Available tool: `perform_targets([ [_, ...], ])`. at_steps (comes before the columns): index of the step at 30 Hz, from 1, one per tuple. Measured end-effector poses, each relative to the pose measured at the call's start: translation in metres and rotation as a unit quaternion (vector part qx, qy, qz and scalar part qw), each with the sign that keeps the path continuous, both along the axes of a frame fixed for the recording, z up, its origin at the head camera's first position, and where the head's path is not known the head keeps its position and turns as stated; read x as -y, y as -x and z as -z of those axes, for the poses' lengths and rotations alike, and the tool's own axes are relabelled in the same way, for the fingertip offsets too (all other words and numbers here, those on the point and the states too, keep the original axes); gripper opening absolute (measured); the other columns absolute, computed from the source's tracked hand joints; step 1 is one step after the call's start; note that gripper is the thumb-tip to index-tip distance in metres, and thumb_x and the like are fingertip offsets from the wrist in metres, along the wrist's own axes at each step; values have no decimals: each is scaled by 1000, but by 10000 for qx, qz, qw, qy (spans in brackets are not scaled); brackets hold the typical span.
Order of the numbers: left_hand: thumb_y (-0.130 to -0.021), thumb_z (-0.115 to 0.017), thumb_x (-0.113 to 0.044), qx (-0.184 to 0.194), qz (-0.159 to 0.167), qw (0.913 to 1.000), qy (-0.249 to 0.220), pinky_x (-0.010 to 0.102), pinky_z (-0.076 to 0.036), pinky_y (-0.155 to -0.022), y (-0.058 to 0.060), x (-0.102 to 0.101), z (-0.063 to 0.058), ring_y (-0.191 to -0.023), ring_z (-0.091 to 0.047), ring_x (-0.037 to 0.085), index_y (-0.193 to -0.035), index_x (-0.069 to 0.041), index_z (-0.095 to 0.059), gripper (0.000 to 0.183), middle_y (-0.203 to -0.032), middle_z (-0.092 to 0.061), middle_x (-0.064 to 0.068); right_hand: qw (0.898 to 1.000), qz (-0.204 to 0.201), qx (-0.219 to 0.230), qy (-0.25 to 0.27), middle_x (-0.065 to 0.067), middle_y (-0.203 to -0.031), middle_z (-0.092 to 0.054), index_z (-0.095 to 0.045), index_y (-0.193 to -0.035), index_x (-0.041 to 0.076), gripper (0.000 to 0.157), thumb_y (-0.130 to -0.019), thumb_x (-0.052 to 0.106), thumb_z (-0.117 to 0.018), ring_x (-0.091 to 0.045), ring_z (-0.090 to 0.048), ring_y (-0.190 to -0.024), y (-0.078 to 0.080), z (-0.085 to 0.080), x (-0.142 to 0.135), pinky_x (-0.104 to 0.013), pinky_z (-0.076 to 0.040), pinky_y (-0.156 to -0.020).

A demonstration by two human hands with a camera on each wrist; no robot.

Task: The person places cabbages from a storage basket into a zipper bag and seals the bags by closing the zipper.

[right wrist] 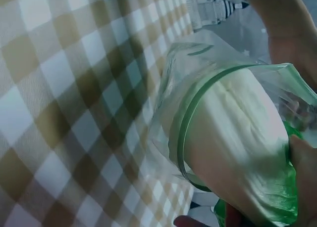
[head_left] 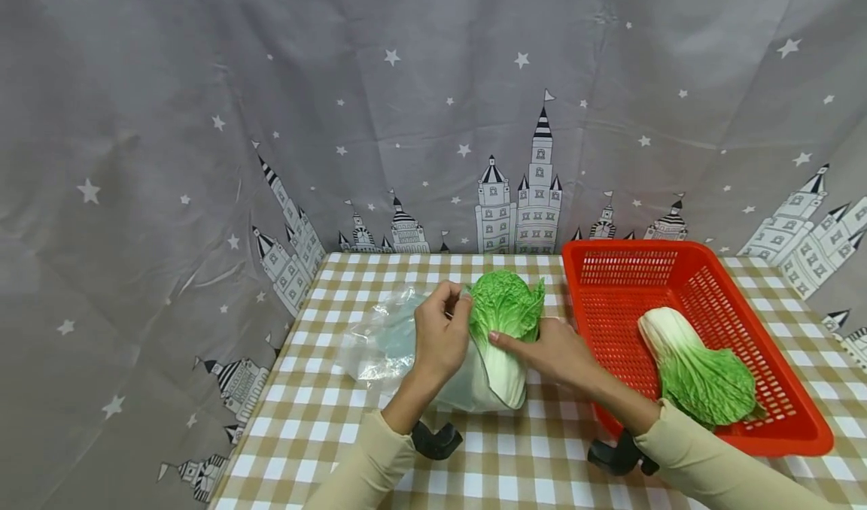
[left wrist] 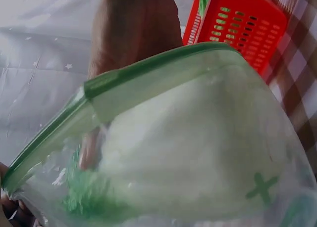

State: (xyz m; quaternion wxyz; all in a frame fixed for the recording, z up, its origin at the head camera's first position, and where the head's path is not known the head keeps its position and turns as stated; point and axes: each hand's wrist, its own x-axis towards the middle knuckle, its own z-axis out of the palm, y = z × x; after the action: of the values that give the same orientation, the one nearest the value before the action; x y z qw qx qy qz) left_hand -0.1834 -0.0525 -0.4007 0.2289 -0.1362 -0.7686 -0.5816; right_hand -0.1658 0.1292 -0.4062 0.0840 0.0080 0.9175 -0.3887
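A napa cabbage (head_left: pixel 504 318) with a white base and green leafy top is in my right hand (head_left: pixel 562 350), the thumb lying across its front. My left hand (head_left: pixel 442 333) pinches the edge of a clear plastic bag (head_left: pixel 389 337) close beside the leaves. In the right wrist view the white base of the cabbage (right wrist: pixel 242 128) lies within the bag's green-edged mouth (right wrist: pixel 184 133). Through the bag's clear wall, the left wrist view shows the pale cabbage (left wrist: pixel 178 143) and some of its green leaves. The left fingertips mostly hide in that view.
On the right stands a red perforated basket (head_left: pixel 606 326), with a second napa cabbage (head_left: pixel 704 371) lying in it. A brown-and-white checked cloth (head_left: pixel 298 412) covers the table. Behind it hangs a grey curtain (head_left: pixel 406 119) printed with stars and castles.
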Motion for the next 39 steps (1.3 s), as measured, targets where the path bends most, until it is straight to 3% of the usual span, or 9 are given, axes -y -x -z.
perform_targets([
  [6, -89, -55, -4, -176, 361, 9990, -169, 27, -41, -51, -5, -5, 2, -57, -50, 13, -79, -10, -58, 13, -66, -52, -2, 9971, -48, 109, 753, -10, -100, -67, -57, -127, 7, 80, -75, 66, -71, -20, -64, -84, 1, 8, 7, -34, -51, -65],
  [10, -91, -56, -2, -255, 642, 9973, -250, 26, -44, -53, -7, -5, 5, -61, -51, 13, -82, -8, -59, 11, -70, -54, -1, 9912, -102, 12, 1323, -15, -120, -61, -41, -141, 8, 89, -76, 56, -77, -28, -61, -104, 4, 11, 7, -43, -51, -85],
  [13, -91, -55, 1, -307, 569, 9974, -314, 26, -43, -54, -7, -3, 6, -60, -49, 13, -82, -5, -58, 11, -70, -53, 1, 9843, -283, -57, 1740, -19, -126, -56, -35, -141, 6, 87, -78, 46, -80, -32, -57, -112, 3, 13, 1, -47, -47, -92],
  [21, -88, -51, 12, -453, -6, 9974, -561, 24, -33, -51, -19, -3, -14, -54, -39, 10, -78, 3, -53, 14, -62, -44, 2, 9350, -1366, -158, 3270, -21, -108, -58, -40, -123, -4, 41, -90, 0, -64, -29, -63, -95, -1, 17, -13, -35, -52, -81],
  [28, -91, -52, 5, -324, -33, 9958, -859, 25, -38, -48, -7, -1, 8, -52, -46, 15, -79, -4, -54, 15, -62, -49, 2, 9168, -850, -275, 3892, -18, -95, -65, -32, -113, -7, 47, -78, -14, -62, -22, -67, -83, -2, 24, -5, -31, -54, -74],
  [30, -92, -50, 6, -194, 37, 9948, -1000, 24, -40, -48, -13, 0, 0, -52, -50, 24, -79, -1, -53, 14, -61, -51, 10, 9102, -689, -194, 4079, -17, -91, -65, -31, -113, -7, 51, -74, -16, -63, -20, -66, -79, -3, 25, -2, -30, -54, -72],
  [33, -92, -48, 8, 12, 152, 9939, -1093, 25, -43, -49, -23, 0, -15, -53, -52, 37, -80, 3, -52, 14, -62, -51, 21, 9094, -419, -188, 4134, -10, -78, -59, -34, -109, -5, 50, -70, -18, -62, -14, -58, -71, -4, 25, 2, -26, -49, -65],
  [35, -91, -48, 12, 108, 223, 9943, -1033, 27, -45, -49, -29, 0, -26, -54, -51, 43, -79, 6, -51, 13, -62, -50, 24, 9179, -268, -256, 3951, -7, -72, -57, -36, -103, -3, 45, -70, -18, -62, -13, -54, -68, -4, 24, 4, -24, -45, -62],
  [39, -91, -47, 11, 173, 400, 9953, -868, 31, -48, -50, -24, 7, -25, -53, -54, 41, -80, 7, -52, 12, -62, -52, 22, 9318, -54, -370, 3611, -7, -69, -58, -36, -92, 1, 34, -71, -13, -59, -14, -54, -67, -3, 17, 2, -25, -43, -59],
])
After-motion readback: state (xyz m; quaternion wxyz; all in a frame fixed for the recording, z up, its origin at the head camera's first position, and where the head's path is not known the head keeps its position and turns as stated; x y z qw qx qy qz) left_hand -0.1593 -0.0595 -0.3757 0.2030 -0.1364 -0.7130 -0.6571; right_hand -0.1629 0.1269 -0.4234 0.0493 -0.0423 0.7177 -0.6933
